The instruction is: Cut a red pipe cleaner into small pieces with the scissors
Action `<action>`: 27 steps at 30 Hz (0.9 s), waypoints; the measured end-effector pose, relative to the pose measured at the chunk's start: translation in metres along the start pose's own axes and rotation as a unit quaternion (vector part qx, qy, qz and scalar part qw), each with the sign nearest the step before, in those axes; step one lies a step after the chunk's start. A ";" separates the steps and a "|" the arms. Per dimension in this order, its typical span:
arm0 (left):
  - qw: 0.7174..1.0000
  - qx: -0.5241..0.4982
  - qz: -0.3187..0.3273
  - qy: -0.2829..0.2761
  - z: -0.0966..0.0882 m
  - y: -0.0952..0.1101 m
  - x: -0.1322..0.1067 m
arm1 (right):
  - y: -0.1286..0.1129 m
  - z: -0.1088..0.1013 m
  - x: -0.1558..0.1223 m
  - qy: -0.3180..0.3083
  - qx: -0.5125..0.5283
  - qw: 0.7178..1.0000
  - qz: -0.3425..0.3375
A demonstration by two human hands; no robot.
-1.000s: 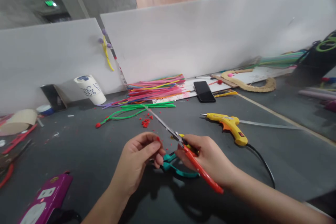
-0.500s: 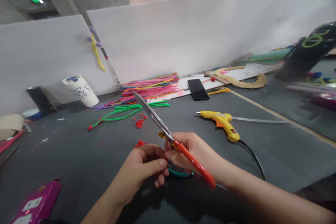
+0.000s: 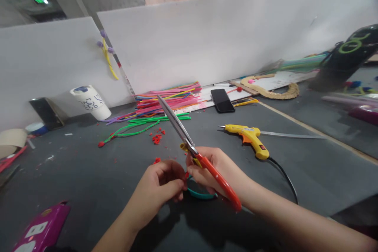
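My right hand [image 3: 212, 167] is wrapped round a pair of scissors [image 3: 217, 183] with red handles. Their long blades point up and away to the left, looking nearly closed. Pinched in my left hand [image 3: 167, 183] is a small red fuzzy piece [image 3: 186, 175], which spans the gap to my right fingertips and is mostly hidden. A teal curved strip [image 3: 202, 195] shows just below my hands; I cannot tell whether they touch it. Past my left fingers lie red fuzzy snippets [image 3: 157, 139] on the dark table [image 3: 97, 181].
Green pipe cleaners [image 3: 132, 128] and a multicoloured bundle [image 3: 168, 100] lie farther back. A black phone [image 3: 223, 100] and yellow glue gun [image 3: 248, 138] with its cord are to the right. A white cup-like roll [image 3: 91, 102] and purple device [image 3: 44, 226] stand left.
The scissors have swung slightly more upright, tips moving right. My hands have drawn a little apart, showing more of the red piece and teal strip.
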State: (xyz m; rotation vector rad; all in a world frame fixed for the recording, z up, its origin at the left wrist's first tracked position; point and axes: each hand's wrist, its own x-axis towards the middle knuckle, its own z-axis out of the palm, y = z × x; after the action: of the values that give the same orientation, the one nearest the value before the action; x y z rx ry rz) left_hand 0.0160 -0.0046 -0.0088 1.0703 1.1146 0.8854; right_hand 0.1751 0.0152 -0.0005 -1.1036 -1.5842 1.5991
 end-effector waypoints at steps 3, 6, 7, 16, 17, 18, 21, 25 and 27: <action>0.998 0.034 0.038 0.049 0.001 0.001 -0.001 | 0.001 0.000 0.001 0.019 -0.010 1.000 -0.006; 0.996 0.066 0.043 0.042 0.001 0.000 0.000 | 0.003 0.001 0.002 0.028 -0.031 0.999 -0.032; 0.996 0.074 0.043 0.040 0.001 0.000 0.000 | 0.003 0.001 0.002 0.029 -0.035 0.998 -0.039; 0.995 0.058 0.052 0.056 0.005 0.001 -0.001 | 0.001 0.001 0.002 0.024 -0.053 0.997 -0.054; 0.995 0.045 0.054 0.067 0.004 0.001 -0.002 | 0.001 0.001 0.002 0.023 -0.055 0.997 -0.047; 0.995 0.035 0.058 0.079 0.004 0.001 -0.002 | 0.000 0.000 0.001 0.023 -0.059 0.997 -0.042; 0.993 0.028 0.063 0.092 0.004 0.002 -0.002 | -0.001 -0.001 0.001 0.021 -0.063 0.997 -0.034; 0.994 0.072 0.052 0.057 0.003 0.003 -0.002 | 0.002 0.000 0.002 0.020 -0.065 0.997 -0.046; 0.993 0.092 0.057 0.055 0.003 0.003 -0.001 | 0.004 0.001 0.003 0.022 -0.071 0.995 -0.061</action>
State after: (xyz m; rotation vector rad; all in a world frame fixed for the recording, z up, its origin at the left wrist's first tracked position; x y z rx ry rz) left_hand 0.0187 -0.0057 -0.0050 1.2588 1.2549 0.9559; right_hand 0.1734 0.0171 -0.0047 -1.0857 -1.7223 1.3921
